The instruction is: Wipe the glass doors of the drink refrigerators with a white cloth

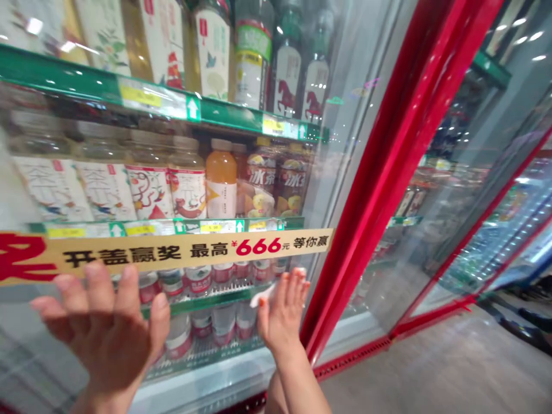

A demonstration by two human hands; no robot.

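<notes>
My left hand is raised in front of a glass cooler door, with its fingers spread and nothing seen in it. It is blurred, and I cannot tell whether it touches the glass. My right hand reaches farther forward, fingers stretched out and close together, flat at the glass or very near it. Beside its thumb shows a small white patch, perhaps tissue or cloth; most of it is hidden behind the hand. A yellow printed strip runs across the glass just above both hands.
Behind the glass, green-edged shelves hold several rows of bottled drinks, with small tubs lower down. A red door frame stands right of my hands. Farther right are more coolers, the grey floor and dark shoes.
</notes>
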